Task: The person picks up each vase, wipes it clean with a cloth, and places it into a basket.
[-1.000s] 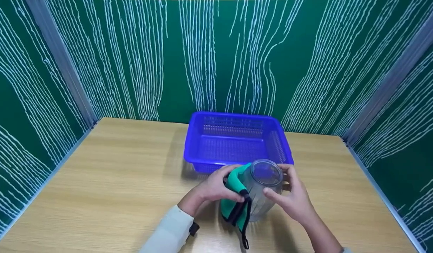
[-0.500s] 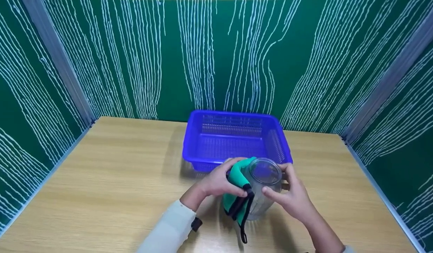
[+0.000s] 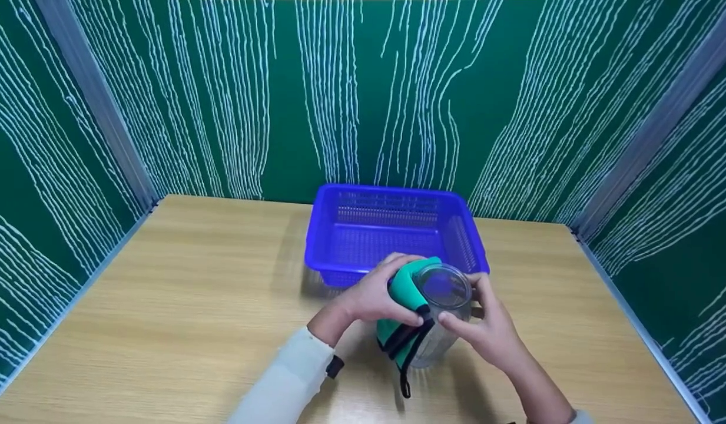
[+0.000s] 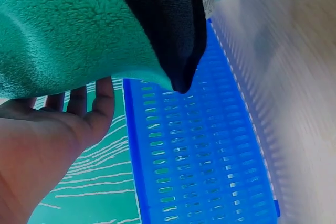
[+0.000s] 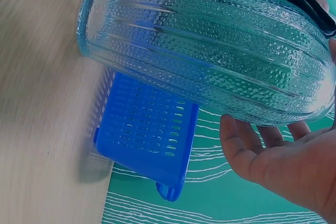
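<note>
A clear glass jar (image 3: 438, 337) with ribbed, dimpled sides stands in front of the basket, its round mouth facing up. My right hand (image 3: 491, 333) holds it from the right, thumb on the near side and fingers round the far side. In my left hand (image 3: 374, 294) is a fluffy green cleaning cloth (image 3: 405, 290) with black edging and a hanging loop. The thumb and fingers grip the cloth against the jar's left side, close under the rim. In the right wrist view, the jar (image 5: 210, 51) shows green cloth through its glass.
A blue plastic basket (image 3: 333, 277) with slotted walls stands just behind the jar, its front rim close to both hands. The wooden table (image 3: 180, 306) is enclosed by green walls (image 3: 292, 118) with white wavy lines.
My left hand has moved a little up and to the right with the cloth, bringing it further over the jar's upper side. The right hand and jar have stayed nearly in place.
</note>
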### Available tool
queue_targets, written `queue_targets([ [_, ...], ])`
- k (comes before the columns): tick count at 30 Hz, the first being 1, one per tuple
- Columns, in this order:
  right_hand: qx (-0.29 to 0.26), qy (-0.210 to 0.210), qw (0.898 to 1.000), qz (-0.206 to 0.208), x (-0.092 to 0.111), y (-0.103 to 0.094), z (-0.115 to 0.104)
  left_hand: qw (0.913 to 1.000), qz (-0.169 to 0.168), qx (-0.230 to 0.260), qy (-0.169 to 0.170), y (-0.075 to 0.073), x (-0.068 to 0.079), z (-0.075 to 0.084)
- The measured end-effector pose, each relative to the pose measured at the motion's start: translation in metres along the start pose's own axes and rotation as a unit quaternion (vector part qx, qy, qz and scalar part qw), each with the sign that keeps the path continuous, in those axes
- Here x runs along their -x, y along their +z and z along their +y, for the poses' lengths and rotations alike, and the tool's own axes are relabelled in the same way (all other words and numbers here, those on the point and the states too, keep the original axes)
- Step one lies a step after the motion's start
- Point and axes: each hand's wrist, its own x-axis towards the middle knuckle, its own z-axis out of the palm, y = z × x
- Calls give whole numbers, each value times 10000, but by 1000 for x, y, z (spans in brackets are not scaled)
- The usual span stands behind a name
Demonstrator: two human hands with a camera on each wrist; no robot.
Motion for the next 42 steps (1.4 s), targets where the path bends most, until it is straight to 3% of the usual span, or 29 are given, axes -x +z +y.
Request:
queue_targets([
  [11, -1, -34, 10000, 42, 0, 0, 0, 9995, 103, 294, 92, 6, -1, -15],
  [20, -39, -79, 10000, 26, 0, -1, 0, 9979, 195, 472, 399, 10, -3, -21],
  [31, -78, -58, 9999, 45, 0, 0, 0, 9984, 179, 368, 388, 9, -2, -25],
  [42, -46, -83, 9999, 32, -1, 0, 1, 9993, 87, -84, 362, 12, 3, -38],
])
